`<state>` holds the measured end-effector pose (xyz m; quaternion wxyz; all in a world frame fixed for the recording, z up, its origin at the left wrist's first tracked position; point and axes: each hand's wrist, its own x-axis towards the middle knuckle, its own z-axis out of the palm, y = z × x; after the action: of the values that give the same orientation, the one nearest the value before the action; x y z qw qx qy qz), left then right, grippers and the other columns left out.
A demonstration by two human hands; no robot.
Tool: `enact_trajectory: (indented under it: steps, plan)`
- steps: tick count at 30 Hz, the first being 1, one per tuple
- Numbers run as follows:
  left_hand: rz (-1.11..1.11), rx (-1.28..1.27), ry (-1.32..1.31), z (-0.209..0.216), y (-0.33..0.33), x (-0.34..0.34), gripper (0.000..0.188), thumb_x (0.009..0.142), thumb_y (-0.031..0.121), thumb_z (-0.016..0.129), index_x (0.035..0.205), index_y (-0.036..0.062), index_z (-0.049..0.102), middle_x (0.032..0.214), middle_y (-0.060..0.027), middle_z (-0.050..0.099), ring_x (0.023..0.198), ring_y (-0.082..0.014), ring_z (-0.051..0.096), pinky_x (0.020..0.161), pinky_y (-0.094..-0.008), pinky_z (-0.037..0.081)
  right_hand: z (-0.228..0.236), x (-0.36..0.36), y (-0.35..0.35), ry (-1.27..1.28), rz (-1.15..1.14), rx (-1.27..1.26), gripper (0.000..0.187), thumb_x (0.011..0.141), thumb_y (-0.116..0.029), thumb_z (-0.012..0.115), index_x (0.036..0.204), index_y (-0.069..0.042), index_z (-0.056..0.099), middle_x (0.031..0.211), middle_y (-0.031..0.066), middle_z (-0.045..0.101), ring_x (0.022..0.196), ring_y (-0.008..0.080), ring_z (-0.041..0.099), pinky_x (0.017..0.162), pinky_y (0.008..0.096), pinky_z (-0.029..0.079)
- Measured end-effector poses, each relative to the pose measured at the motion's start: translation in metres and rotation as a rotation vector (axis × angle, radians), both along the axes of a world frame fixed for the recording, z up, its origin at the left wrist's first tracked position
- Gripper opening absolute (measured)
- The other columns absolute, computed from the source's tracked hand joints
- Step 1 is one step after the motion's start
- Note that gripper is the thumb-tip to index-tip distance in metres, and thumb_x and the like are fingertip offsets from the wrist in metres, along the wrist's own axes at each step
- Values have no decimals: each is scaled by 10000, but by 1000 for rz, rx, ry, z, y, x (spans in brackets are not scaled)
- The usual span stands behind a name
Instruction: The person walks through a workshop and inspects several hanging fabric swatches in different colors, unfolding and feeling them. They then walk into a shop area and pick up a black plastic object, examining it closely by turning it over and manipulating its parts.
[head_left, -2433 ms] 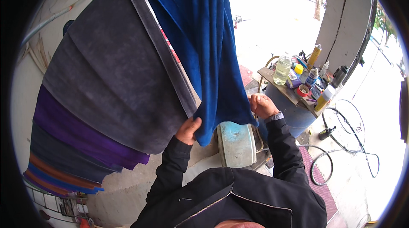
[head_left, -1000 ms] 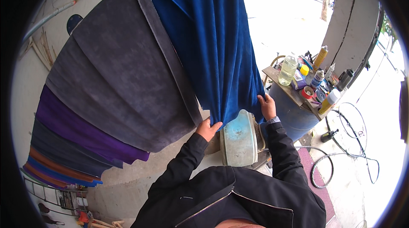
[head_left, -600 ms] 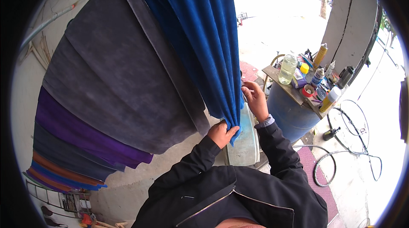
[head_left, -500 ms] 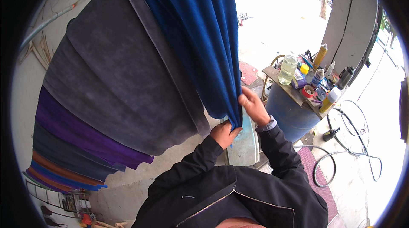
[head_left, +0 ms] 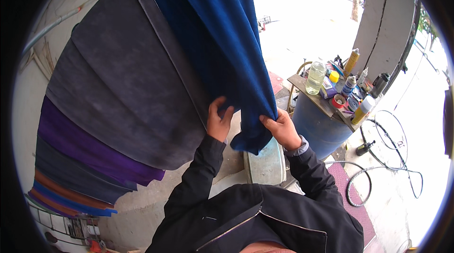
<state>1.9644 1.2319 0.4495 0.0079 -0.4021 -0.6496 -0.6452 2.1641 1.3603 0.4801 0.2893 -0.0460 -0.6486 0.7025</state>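
Note:
A long blue cloth (head_left: 227, 54), soft like suede, hangs from the upper edge of the picture down to in front of my chest. My right hand (head_left: 285, 131) pinches its right edge near the bottom, thumb on the near face. The lower corner of the cloth droops free, left of that hand. At the cloth's lower left side my left hand (head_left: 219, 120) is raised with thumb and fingers apart, holding nothing; whether its fingertips touch the cloth I cannot tell. A broad grey cloth (head_left: 127, 73) hangs just left of the blue one.
More cloths hang farther left, among them a purple cloth (head_left: 90, 139). A blue barrel (head_left: 317, 125) at right carries a board with bottles, tape and a clear jar (head_left: 316, 78). A black hose (head_left: 362, 177) coils on the floor. A pale blue-green box (head_left: 266, 165) stands below the cloth.
My left hand has let go of the gathered blue cloth and moved up and left. The cloth has spread out from its bunched folds. My right hand has shifted slightly down, still at its edge.

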Motion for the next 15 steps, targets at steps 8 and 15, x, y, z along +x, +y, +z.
enact_trajectory:
  steps: [8, 15]
  plan:
    - [-722, -14, -512, 13, 36, 8, 465, 1082, 287, 641, 1456, 19, 572, 1356, -119, 678, 1210, -188, 652, 1072, -319, 504, 29, 20, -18, -104, 163, 86, 235, 1036, -170, 730, 1203, -7, 701, 1012, -22, 727, 923, 47, 644, 831, 281, 559]
    - [-740, 155, -688, 30, 9, 22, 508, 1036, 383, 723, 1380, 18, 646, 1326, -86, 703, 1199, -185, 671, 1057, -349, 530, 35, 29, 22, 78, -422, 150, 190, 1008, -67, 723, 1189, -8, 710, 958, -58, 688, 858, 27, 596, 779, 208, 484]
